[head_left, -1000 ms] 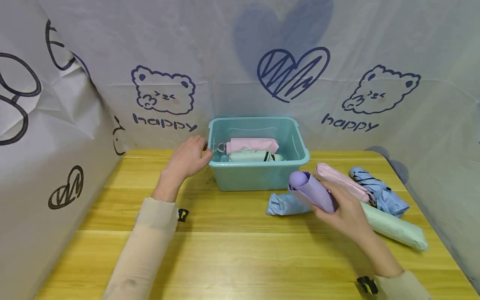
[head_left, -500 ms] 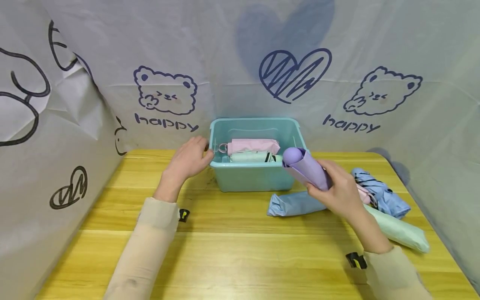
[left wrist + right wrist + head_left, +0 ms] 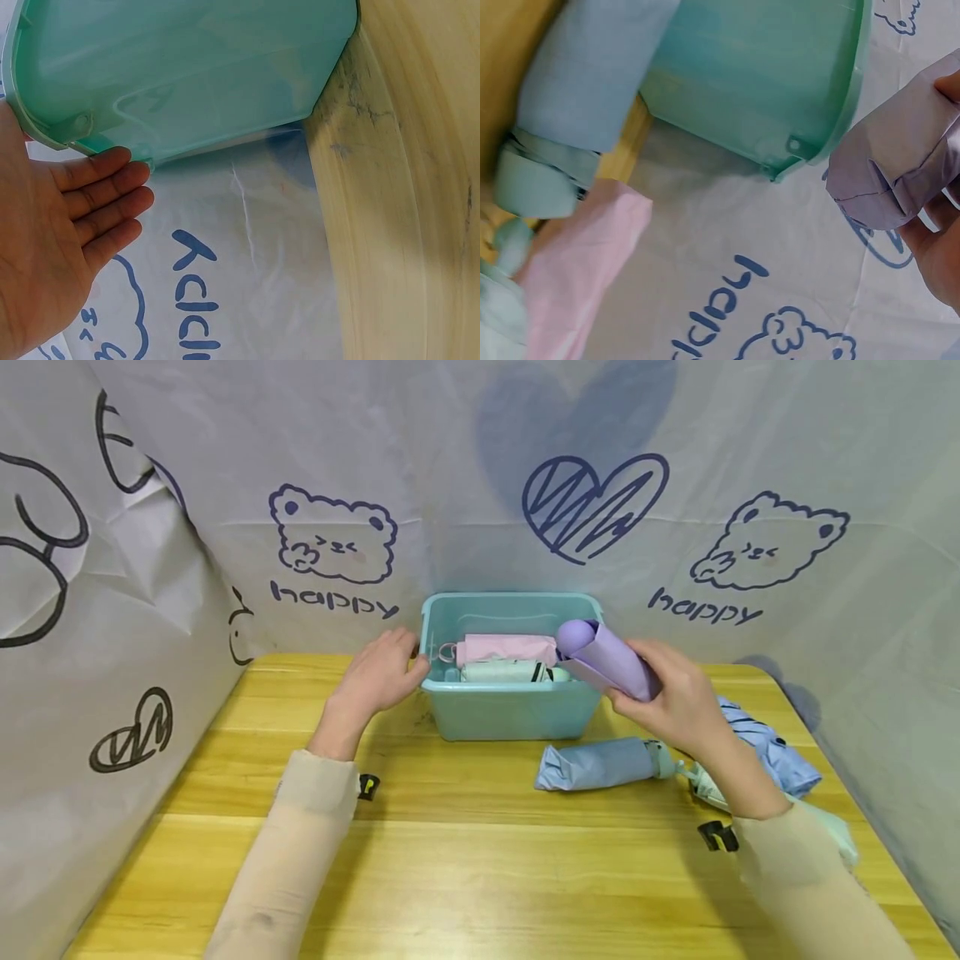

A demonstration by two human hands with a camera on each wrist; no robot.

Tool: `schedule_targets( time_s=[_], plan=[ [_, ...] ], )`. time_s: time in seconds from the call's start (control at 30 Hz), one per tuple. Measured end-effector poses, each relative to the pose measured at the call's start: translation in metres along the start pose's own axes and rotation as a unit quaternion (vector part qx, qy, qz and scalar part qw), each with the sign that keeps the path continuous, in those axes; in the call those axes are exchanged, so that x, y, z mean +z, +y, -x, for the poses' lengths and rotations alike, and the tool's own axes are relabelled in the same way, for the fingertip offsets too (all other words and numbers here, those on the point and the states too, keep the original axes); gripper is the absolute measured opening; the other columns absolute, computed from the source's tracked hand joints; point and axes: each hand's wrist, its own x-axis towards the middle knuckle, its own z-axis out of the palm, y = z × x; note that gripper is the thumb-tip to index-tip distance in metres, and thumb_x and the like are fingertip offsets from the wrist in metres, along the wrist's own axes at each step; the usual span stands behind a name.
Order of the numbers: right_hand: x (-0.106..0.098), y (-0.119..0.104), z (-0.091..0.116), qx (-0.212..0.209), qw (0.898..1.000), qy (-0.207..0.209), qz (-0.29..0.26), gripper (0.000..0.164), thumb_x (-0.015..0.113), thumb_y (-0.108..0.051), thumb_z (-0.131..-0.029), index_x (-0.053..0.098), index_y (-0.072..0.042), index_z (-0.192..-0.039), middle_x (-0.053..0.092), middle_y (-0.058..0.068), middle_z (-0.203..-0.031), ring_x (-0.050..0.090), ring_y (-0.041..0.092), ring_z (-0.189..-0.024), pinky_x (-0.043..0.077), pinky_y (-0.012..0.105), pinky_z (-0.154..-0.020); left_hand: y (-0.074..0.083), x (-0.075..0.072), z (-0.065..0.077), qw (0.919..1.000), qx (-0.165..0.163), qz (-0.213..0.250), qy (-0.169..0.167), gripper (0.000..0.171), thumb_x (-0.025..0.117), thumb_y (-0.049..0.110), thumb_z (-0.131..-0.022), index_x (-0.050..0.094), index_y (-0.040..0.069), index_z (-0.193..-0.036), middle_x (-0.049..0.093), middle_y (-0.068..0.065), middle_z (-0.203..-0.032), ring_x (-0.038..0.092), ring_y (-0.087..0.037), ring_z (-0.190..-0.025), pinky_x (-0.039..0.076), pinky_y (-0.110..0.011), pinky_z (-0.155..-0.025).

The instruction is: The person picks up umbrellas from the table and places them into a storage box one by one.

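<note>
My right hand [image 3: 671, 697] grips a folded purple umbrella [image 3: 615, 662], its round handle end pointing left over the right rim of a teal plastic bin [image 3: 510, 714]. In the right wrist view the purple umbrella [image 3: 900, 157] lies between thumb and fingers. Inside the bin sit a pink folded umbrella [image 3: 506, 648] and a pale green one [image 3: 498, 672]. At the bin's left rim is my left hand [image 3: 378, 672]. The left wrist view shows the left hand [image 3: 82, 217] with fairly straight fingers by the bin's rim.
On the wooden table [image 3: 480, 860] a blue folded umbrella [image 3: 600, 764] lies in front of the bin. Farther right are a dotted blue umbrella [image 3: 776, 752] and a pale green one [image 3: 832, 831]. A pink umbrella [image 3: 585, 270] shows in the right wrist view. Printed sheeting [image 3: 465, 468] stands behind.
My right hand has carried the purple umbrella up and left, from above the blue umbrella to over the bin's right rim. The left hand has stayed at the left rim.
</note>
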Motion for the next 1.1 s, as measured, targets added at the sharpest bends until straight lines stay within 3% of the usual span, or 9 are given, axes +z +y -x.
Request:
schedule_targets(
  time_s=[0.2, 0.37, 0.5, 0.73, 1.1],
  plan=[
    [-0.003, 0.0, -0.022, 0.004, 1.0, -0.03, 0.007, 0.055, 0.081, -0.014, -0.076, 0.065, 0.0, -0.127, 0.069, 0.02, -0.12, 0.065, 0.036, -0.101, 0.055, 0.055, -0.082, 0.0, 0.0, -0.001, 0.9999, 0.006, 0.002, 0.008, 0.035, 0.042, 0.03, -0.098, 0.062, 0.004, -0.109, 0.06, -0.01, -0.108, 0.052, -0.029, -0.1, 0.047, -0.046, -0.09],
    [-0.003, 0.0, -0.04, -0.019, 0.998, -0.058, 0.018, 0.057, 0.082, -0.014, -0.078, 0.064, 0.002, -0.129, 0.069, 0.022, -0.122, 0.065, 0.038, -0.102, 0.055, 0.054, -0.082, 0.001, 0.0, -0.003, 1.0, 0.005, 0.002, 0.006, 0.035, 0.043, 0.03, -0.098, 0.062, 0.004, -0.109, 0.06, -0.01, -0.109, 0.052, -0.029, -0.1, 0.047, -0.046, -0.091],
    [-0.001, -0.001, -0.058, -0.016, 0.994, -0.101, 0.026, 0.057, 0.082, -0.015, -0.079, 0.064, 0.001, -0.131, 0.068, 0.021, -0.125, 0.064, 0.037, -0.105, 0.054, 0.055, -0.086, 0.001, 0.0, -0.003, 1.0, 0.005, 0.001, 0.003, 0.035, 0.043, 0.03, -0.098, 0.061, 0.003, -0.11, 0.061, -0.01, -0.11, 0.053, -0.029, -0.101, 0.047, -0.047, -0.092],
    [0.01, -0.002, -0.089, -0.002, 0.976, -0.21, 0.053, 0.06, 0.081, -0.024, -0.082, 0.063, -0.004, -0.136, 0.069, 0.016, -0.124, 0.065, 0.031, -0.103, 0.054, 0.051, -0.087, 0.0, -0.001, -0.002, 1.0, 0.0, 0.001, 0.004, 0.036, 0.043, 0.03, -0.097, 0.062, 0.003, -0.111, 0.061, -0.01, -0.111, 0.053, -0.029, -0.102, 0.047, -0.047, -0.093],
    [0.032, 0.001, -0.114, -0.003, 0.944, -0.321, 0.075, 0.058, 0.08, -0.028, -0.083, 0.065, -0.006, -0.135, 0.07, 0.01, -0.126, 0.065, 0.029, -0.104, 0.053, 0.048, -0.088, 0.001, -0.001, -0.002, 1.0, 0.001, -0.002, -0.002, 0.037, 0.043, 0.03, -0.098, 0.062, 0.003, -0.114, 0.061, -0.01, -0.112, 0.053, -0.029, -0.103, 0.047, -0.047, -0.093]
  ],
)
